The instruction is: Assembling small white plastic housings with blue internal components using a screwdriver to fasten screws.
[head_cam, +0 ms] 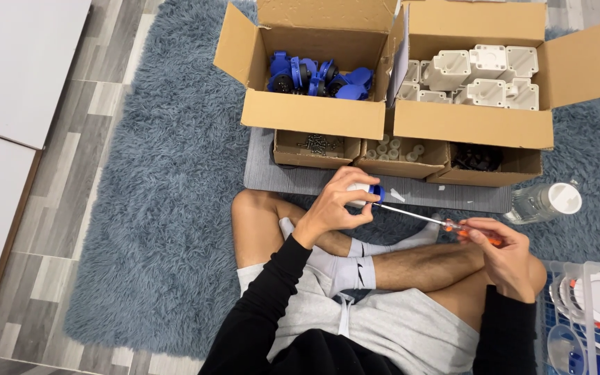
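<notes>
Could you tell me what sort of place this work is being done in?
Most likely a room in a home, not a workshop: the person sits cross-legged on a shaggy blue-grey rug over a grey plank floor, with cardboard boxes of small parts set out on the rug instead of a bench.

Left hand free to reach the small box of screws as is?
Probably not yet: the left hand grips a white and blue part. The path to the screw box just ahead looks open.

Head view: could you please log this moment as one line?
left hand: grips white-and-blue part | right hand: holds orange-handled screwdriver, tip at part | person: seated cross-legged on rug
</notes>
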